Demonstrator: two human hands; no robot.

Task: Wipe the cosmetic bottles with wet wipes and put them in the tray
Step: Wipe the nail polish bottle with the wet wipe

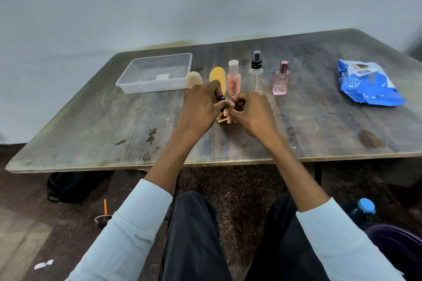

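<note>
My left hand (201,107) grips a small dark-capped cosmetic bottle (221,99) over the middle of the table. My right hand (249,112) pinches an orange-stained wet wipe (226,116) against that bottle; most of the bottle and wipe is hidden by my fingers. Behind my hands stand a beige tube (194,78), a yellow tube (217,76), a peach bottle (233,78), a clear spray bottle (256,70) and a pink perfume bottle (281,78). The clear plastic tray (127,81) sits at the back left with no bottles in it.
A blue pack of wet wipes (367,82) lies at the table's right. The worn wooden table (91,121) stands against a wall. On the floor are a black bag (66,187), a blue-capped bottle (363,210) and a purple bucket (397,242).
</note>
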